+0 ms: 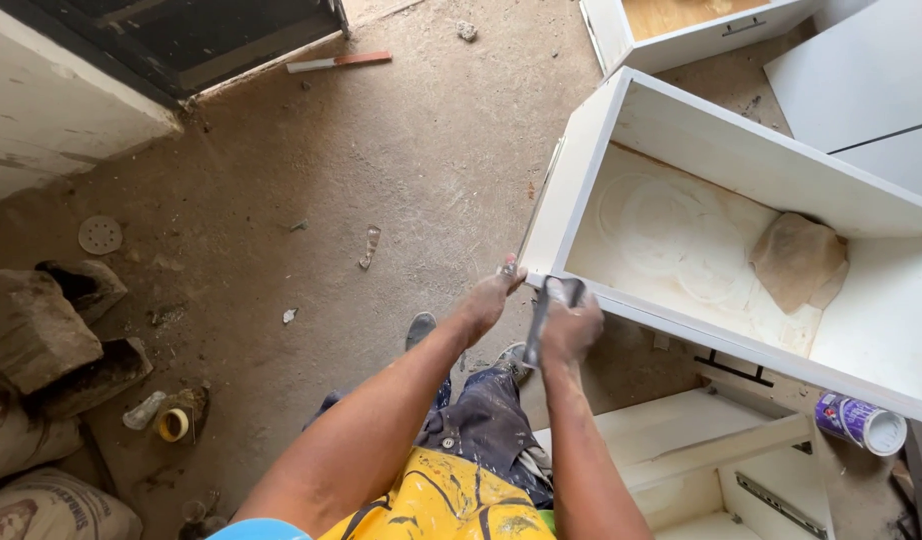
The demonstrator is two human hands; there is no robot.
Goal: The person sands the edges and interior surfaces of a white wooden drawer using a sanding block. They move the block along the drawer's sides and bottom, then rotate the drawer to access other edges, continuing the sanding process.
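Observation:
A white open box (581,170), like a cabinet carcass, lies on its side on the dusty floor. My left hand (489,302) grips its near corner, fingers on the edge. Right beside it, my right hand (571,328) is closed around a flat grey metal scraper (537,325). The blade points down and left, against the box's front edge. Both hands are dusted with white filler. Inside the box, a crumpled brown sheet (796,258) lies on a panel marked with round rubbed patches.
A small can (861,422) lies at the right. A white drawer with a metal slide (721,460) lies below the box, and another drawer (681,35) and white panels (861,80) lie beyond it. Rocks (41,335), sacks (41,505) and a tape roll (173,424) lie at left.

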